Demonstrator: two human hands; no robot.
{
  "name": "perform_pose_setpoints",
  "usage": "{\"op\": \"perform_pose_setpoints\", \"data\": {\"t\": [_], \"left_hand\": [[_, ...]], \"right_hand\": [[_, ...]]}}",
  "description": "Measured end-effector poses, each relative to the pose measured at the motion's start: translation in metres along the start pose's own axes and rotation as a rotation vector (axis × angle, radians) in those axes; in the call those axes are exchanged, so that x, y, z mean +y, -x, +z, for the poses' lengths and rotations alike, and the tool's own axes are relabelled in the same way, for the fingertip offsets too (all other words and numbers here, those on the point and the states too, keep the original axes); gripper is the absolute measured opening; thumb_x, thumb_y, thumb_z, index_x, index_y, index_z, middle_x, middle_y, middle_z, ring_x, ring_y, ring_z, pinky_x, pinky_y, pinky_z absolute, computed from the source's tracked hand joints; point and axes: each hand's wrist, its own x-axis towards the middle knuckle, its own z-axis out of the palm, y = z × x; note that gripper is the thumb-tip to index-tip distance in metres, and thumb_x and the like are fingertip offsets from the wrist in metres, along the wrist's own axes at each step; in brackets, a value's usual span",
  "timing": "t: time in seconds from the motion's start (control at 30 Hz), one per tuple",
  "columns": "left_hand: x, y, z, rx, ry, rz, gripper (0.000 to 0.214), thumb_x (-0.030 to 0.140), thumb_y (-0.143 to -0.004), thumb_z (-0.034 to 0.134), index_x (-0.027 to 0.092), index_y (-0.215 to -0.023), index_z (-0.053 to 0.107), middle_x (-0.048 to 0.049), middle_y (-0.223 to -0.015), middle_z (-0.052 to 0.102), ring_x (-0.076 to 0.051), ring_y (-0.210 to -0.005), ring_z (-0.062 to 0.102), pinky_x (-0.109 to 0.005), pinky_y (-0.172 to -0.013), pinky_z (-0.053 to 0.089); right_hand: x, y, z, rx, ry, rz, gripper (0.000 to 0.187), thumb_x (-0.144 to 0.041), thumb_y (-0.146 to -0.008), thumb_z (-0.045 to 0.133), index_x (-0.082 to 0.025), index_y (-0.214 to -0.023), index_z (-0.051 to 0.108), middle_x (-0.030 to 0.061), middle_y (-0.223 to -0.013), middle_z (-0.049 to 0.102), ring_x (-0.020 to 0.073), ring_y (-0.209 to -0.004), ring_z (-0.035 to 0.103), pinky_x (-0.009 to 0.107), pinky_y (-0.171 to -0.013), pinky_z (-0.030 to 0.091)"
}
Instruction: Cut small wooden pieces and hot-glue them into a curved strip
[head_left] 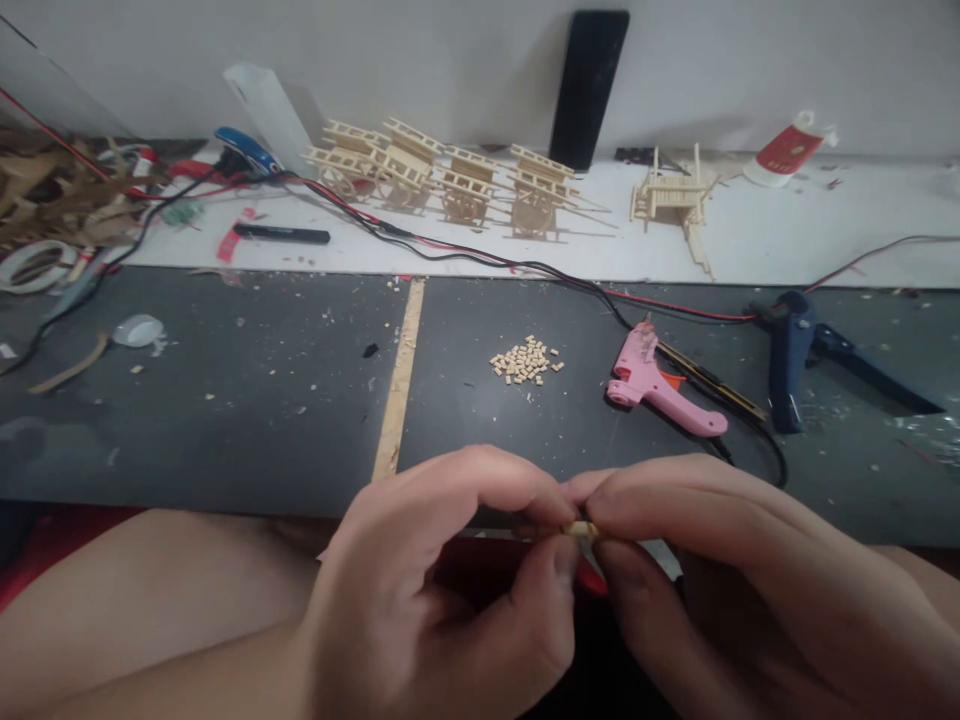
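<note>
Between the fingertips of both hands is a small pale wooden piece (579,528), mostly covered by the fingers. My left hand (457,580) pinches its left end between thumb and index finger. On the other end, my right hand (675,560) grips with thumb and fingers. Both hands are in front of the table's near edge, above my lap. Beyond them lies a loose pile of tiny cut wooden bits (526,360) on the dark tabletop. To the right of that pile, a pink glue gun (660,385) rests on its side.
Dark blue cutters (795,360) lie at the right, near a thin yellow-and-black knife (712,380). Model wooden carts (465,185) and a small wooden structure (675,200) stand on the white back strip. A black phone-like slab (589,90) leans on the wall. Cables (480,255) cross the table.
</note>
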Motion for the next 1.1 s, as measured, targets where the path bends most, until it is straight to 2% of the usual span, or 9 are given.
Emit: {"op": "perform_pose_setpoints", "data": {"t": [0.23,0.33,0.5,0.63,0.73,0.83,0.93,1.03,1.1], "left_hand": [[0.002,-0.007,-0.001,-0.031,0.096,-0.055,0.019,0.007,-0.087,0.073,0.025,-0.089,0.077,0.0090,-0.076,0.084,-0.012,-0.070,0.085,-0.010,-0.064,0.067],[0.003,-0.010,0.000,-0.025,0.117,-0.048,0.016,0.009,-0.088,0.072,0.024,-0.087,0.078,0.0066,-0.076,0.085,-0.015,-0.069,0.085,-0.013,-0.061,0.068],[0.003,-0.008,0.000,-0.046,0.137,-0.067,0.016,0.008,-0.088,0.073,0.023,-0.088,0.078,0.0049,-0.074,0.085,-0.018,-0.075,0.087,-0.015,-0.062,0.069],[0.001,-0.006,0.001,-0.041,0.113,-0.071,0.015,0.009,-0.088,0.075,0.023,-0.088,0.079,0.0048,-0.077,0.086,-0.016,-0.074,0.086,-0.016,-0.067,0.070],[0.002,-0.006,0.001,-0.046,0.105,-0.080,0.016,0.008,-0.088,0.075,0.024,-0.089,0.079,0.0054,-0.079,0.086,-0.016,-0.077,0.087,-0.014,-0.070,0.070],[0.002,-0.006,0.002,-0.039,0.155,-0.090,0.018,0.006,-0.087,0.073,0.023,-0.088,0.078,0.0061,-0.078,0.086,-0.014,-0.067,0.084,-0.013,-0.061,0.068],[0.002,-0.005,0.001,-0.078,0.196,-0.135,0.019,0.005,-0.086,0.074,0.023,-0.090,0.077,0.0065,-0.081,0.087,-0.011,-0.057,0.080,-0.012,-0.053,0.064],[0.001,-0.002,0.000,-0.088,0.173,-0.138,0.019,0.006,-0.088,0.076,0.024,-0.093,0.078,0.0055,-0.081,0.087,-0.015,-0.070,0.085,-0.013,-0.057,0.066],[0.000,-0.001,-0.001,-0.069,0.148,-0.112,0.018,0.008,-0.089,0.076,0.025,-0.092,0.079,0.0049,-0.081,0.087,-0.017,-0.078,0.087,-0.015,-0.063,0.068]], "right_hand": [[-0.004,0.006,0.011,0.122,-0.025,0.091,0.016,-0.025,-0.101,0.069,-0.032,-0.112,0.079,0.0002,-0.093,0.086,0.0146,-0.057,0.078,0.018,-0.047,0.062],[-0.010,0.001,0.016,0.173,0.033,0.121,0.012,-0.034,-0.098,0.076,-0.031,-0.107,0.081,0.0034,-0.087,0.084,0.0196,-0.059,0.079,0.023,-0.044,0.063],[-0.016,-0.012,0.021,0.216,0.081,0.120,0.019,-0.049,-0.096,0.080,-0.030,-0.100,0.083,0.0059,-0.085,0.082,0.0242,-0.069,0.083,0.027,-0.050,0.068],[-0.013,-0.012,0.019,0.182,0.078,0.117,0.016,-0.045,-0.096,0.080,-0.030,-0.100,0.082,0.0057,-0.087,0.083,0.0239,-0.070,0.083,0.026,-0.051,0.068],[-0.007,-0.005,0.013,0.125,0.070,0.094,0.010,-0.035,-0.095,0.079,-0.030,-0.104,0.080,0.0041,-0.089,0.085,0.0221,-0.067,0.083,0.025,-0.050,0.067],[-0.001,0.001,0.008,0.046,0.044,0.047,0.022,-0.020,-0.093,0.076,-0.032,-0.112,0.076,-0.0013,-0.094,0.087,0.0157,-0.062,0.081,0.019,-0.048,0.065],[0.002,0.003,0.006,0.054,-0.005,0.055,0.024,-0.017,-0.096,0.073,-0.033,-0.115,0.072,-0.0057,-0.096,0.087,0.0104,-0.060,0.080,0.014,-0.050,0.063],[0.002,0.004,0.009,0.056,-0.027,0.052,0.020,-0.019,-0.098,0.073,-0.032,-0.113,0.073,-0.0054,-0.097,0.087,0.0104,-0.063,0.081,0.013,-0.054,0.065],[0.002,0.005,0.010,0.075,-0.032,0.048,0.017,-0.022,-0.099,0.074,-0.032,-0.113,0.074,-0.0036,-0.096,0.087,0.0116,-0.061,0.080,0.014,-0.051,0.064]]}}
